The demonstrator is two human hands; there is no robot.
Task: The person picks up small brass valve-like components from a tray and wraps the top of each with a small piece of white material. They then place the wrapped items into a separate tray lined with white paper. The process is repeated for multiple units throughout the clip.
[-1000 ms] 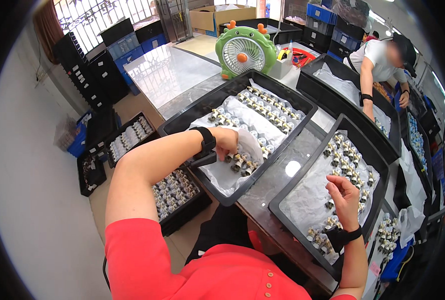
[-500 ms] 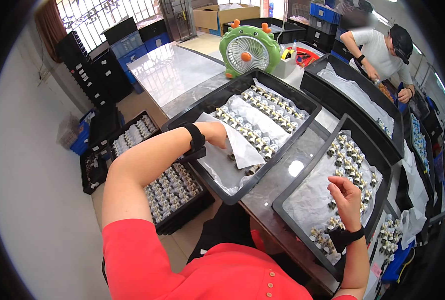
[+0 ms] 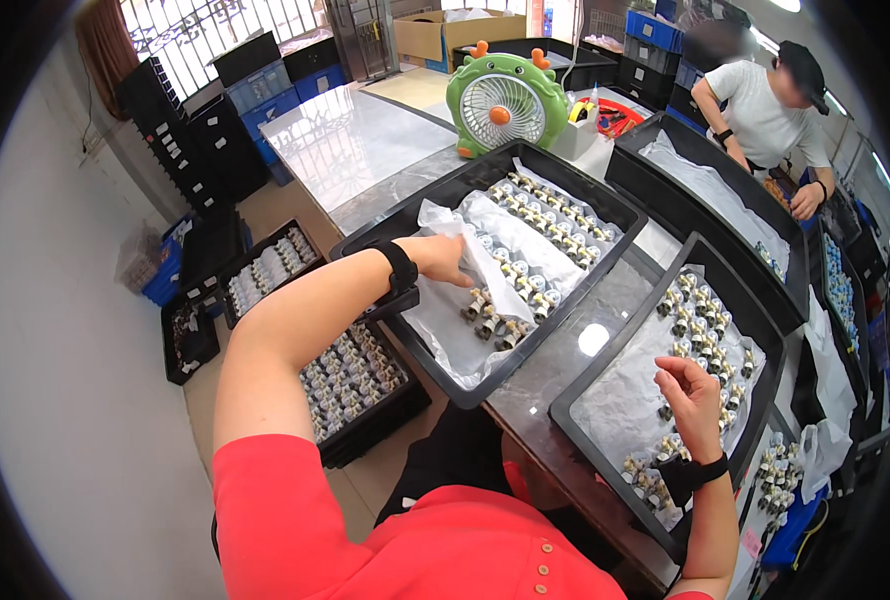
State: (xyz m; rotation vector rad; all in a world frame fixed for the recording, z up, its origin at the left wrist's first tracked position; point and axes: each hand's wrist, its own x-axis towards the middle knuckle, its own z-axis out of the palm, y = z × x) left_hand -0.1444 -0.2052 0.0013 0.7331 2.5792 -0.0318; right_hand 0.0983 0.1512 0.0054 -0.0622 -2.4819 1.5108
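My left hand (image 3: 439,261) reaches into the middle black tray (image 3: 420,352), its fingers stretched out beside a raised strip of white paper (image 3: 487,275). Against that strip's lower side lies a short row of small metal-and-white parts (image 3: 489,318); more rows stand beyond it, split by another paper strip (image 3: 525,235). Over the right black tray (image 3: 587,432) hovers my right hand (image 3: 693,402), fingers loosely curled with a gap between thumb and forefinger and nothing visible in them. Similar small parts (image 3: 703,318) sit on the paper in that tray, some hidden under my right hand and wrist.
A green fan (image 3: 506,105) stands behind the middle tray. Stacked trays of parts (image 3: 350,385) sit on the floor at left. Another long black tray (image 3: 710,190) lies at far right, near a co-worker (image 3: 770,110) in a white shirt. A black band circles each of my wrists.
The paper strip has swung up and away from me, uncovering the near row of parts. My left hand has shifted slightly right; my right hand stays almost still.
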